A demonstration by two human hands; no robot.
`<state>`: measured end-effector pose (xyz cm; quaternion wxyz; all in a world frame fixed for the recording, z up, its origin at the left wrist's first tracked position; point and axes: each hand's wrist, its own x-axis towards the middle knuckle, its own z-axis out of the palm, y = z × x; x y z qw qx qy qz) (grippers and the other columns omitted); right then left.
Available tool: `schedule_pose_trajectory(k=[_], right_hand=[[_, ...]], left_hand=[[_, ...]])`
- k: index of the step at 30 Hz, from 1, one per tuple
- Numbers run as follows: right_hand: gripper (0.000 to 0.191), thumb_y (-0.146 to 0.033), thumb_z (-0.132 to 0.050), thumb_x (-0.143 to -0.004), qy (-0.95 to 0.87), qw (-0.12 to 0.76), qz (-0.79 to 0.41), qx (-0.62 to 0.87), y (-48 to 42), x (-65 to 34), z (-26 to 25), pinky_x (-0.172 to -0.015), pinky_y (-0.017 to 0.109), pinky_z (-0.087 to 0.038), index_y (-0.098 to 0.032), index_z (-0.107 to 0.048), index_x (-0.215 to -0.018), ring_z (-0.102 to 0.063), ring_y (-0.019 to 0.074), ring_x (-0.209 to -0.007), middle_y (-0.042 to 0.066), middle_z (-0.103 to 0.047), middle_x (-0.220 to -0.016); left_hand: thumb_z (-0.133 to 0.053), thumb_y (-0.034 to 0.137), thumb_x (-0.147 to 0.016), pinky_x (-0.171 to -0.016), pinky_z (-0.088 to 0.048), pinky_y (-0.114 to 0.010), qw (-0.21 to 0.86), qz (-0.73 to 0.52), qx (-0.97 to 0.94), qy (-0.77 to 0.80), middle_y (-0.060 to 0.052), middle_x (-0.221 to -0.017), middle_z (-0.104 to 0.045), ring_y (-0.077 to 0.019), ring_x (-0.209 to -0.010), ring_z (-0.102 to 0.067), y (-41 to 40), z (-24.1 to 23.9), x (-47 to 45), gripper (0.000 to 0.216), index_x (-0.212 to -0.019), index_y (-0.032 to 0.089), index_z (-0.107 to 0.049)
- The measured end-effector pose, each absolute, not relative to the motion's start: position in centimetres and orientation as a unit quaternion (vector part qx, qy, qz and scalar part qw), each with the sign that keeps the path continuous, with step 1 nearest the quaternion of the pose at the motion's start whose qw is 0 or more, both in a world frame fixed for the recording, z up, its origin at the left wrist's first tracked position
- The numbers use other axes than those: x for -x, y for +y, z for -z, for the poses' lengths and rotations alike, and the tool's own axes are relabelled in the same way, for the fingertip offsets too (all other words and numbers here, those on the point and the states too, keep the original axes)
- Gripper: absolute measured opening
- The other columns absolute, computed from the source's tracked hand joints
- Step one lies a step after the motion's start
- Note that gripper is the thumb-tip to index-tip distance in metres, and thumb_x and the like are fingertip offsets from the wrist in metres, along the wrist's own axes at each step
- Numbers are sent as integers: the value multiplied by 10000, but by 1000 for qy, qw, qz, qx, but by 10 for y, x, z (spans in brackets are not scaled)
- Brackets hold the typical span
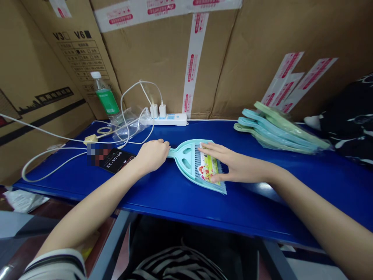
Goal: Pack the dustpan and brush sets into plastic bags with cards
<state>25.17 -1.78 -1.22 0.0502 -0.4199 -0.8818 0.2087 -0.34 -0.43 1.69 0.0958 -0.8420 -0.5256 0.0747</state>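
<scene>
A light teal dustpan [183,168] lies near the middle of the blue table, its handle pointing left. A small brush [197,161] is nested in it, bristles towards the right. Wrapped round the handle, the fingers of my left hand [155,154] are closed and cover most of it. Over the bristles sits a yellow and white label card [210,168] with red cartoon figures. My right hand [233,161] reaches in from the right with thumb and fingers spread, its fingertips on the card's upper part and the thumb by its lower part.
Several bagged dustpan sets [279,130] lie at the back right beside dark patterned fabric [352,116]. Behind stand a power strip [171,119] with white cables and a bottle [107,99]. A phone [116,160] rests left. Cardboard [163,58] walls the back.
</scene>
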Motion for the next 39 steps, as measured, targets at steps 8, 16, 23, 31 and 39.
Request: schedule_pose_trajectory(k=[8,16,23,31,39], right_hand=[[972,-749,-529,-755,-881,65,-209,419,-19,-253,10,-1155,569,-169,-219,-257,-1523,-71,345,-1451,125,-201,-1590],[998,-751,-542,-739,-876,58,-212,428,-19,-254,9,-1148,583,-181,-187,-274,-1517,-100,356,-1452,146,-206,-1586],[926,-762,-509,-747,-880,118,-161,431,-16,-258,9,-1120,596,-259,-197,-385,-1470,-243,360,-1423,161,-324,-1542],[625,-596,-303,-912,-842,186,-60,503,-2,-263,18,-1010,561,-426,-203,-558,-1325,-548,325,-1206,144,-615,-1297],[553,-451,-250,-928,-831,186,-27,523,8,-269,22,-945,557,-456,-169,-643,-1196,-607,330,-1055,155,-680,-1124]], left_hand=[[-293,193,-977,-751,-509,-339,101,-77,843,-523,-108,-907,-667,-256,-872,-682,-5,-17,3,351,-972,121,-636],[-289,199,-968,-735,-513,-326,94,-68,842,-528,-107,-903,-673,-243,-864,-682,-8,-20,0,360,-962,133,-643],[-292,195,-968,-743,-511,-348,86,-63,846,-522,-111,-910,-674,-260,-855,-684,-9,-17,1,357,-959,131,-643],[-289,178,-953,-730,-513,-340,82,-43,863,-496,-100,-876,-667,-234,-797,-679,-10,-15,0,349,-942,124,-633],[-306,140,-946,-751,-528,-368,48,-22,890,-453,-102,-915,-666,-242,-821,-675,-10,-12,-2,316,-991,113,-617]])
